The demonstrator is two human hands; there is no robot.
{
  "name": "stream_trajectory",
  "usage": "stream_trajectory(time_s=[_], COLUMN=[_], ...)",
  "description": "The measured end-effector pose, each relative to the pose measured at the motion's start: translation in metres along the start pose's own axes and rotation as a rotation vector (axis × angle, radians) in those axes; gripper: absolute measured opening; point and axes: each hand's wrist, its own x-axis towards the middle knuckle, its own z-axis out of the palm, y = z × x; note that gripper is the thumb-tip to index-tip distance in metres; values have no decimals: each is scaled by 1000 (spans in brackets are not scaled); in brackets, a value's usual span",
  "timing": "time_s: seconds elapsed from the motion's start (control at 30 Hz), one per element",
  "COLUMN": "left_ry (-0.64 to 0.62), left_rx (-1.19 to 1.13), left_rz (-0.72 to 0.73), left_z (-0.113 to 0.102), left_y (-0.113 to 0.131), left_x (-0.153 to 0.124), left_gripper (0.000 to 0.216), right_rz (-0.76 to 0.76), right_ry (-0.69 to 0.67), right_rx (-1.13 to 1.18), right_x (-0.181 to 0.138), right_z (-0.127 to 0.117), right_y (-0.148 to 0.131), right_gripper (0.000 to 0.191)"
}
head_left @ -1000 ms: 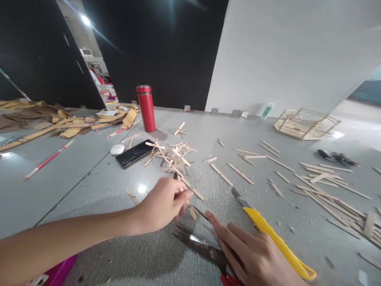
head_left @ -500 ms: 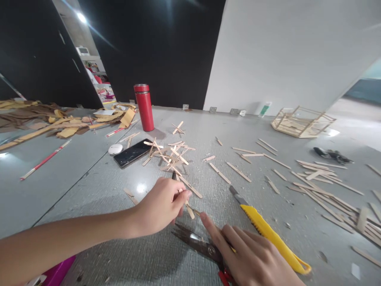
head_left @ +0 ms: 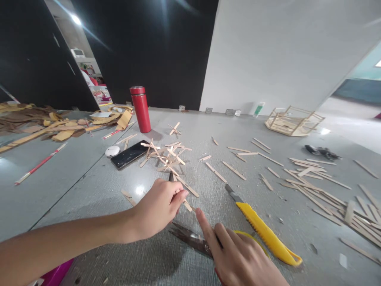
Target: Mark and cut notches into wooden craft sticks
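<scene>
My left hand (head_left: 159, 208) is closed in a pinch on a short wooden stick (head_left: 187, 205) low on the grey table (head_left: 89, 186). My right hand (head_left: 238, 258) lies over the handles of dark-bladed scissors (head_left: 190, 238), index finger stretched toward the stick's end; the handles are hidden under the hand. A yellow utility knife (head_left: 262, 230) lies just right of that hand, blade pointing away. A pile of short sticks (head_left: 166, 155) sits just beyond my left hand.
A red flask (head_left: 140, 109) stands at the back, with a black phone (head_left: 129, 154) and a white puck (head_left: 112, 151) in front of it. Long sticks (head_left: 312, 186) scatter right; a stick frame (head_left: 293, 121) far right. Cardboard scraps (head_left: 44, 125) far left. Pink box (head_left: 56, 272) bottom left.
My right hand has slid left and toward me along the scissors, its index fingertip nearer the pinched stick. The left hand keeps its pinch. The view has shifted slightly.
</scene>
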Motion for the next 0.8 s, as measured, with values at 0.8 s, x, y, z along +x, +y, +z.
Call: stream_trajectory(time_s=[0.8], left_ry=[15], left_rx=[88], left_rz=[31], left_z=[2], left_y=[-1], left_x=[-2], left_gripper=[45], right_rz=[-50], right_ry=[99], right_rx=[-147], right_x=[4], right_z=[0], right_y=[-3], right_gripper=[54])
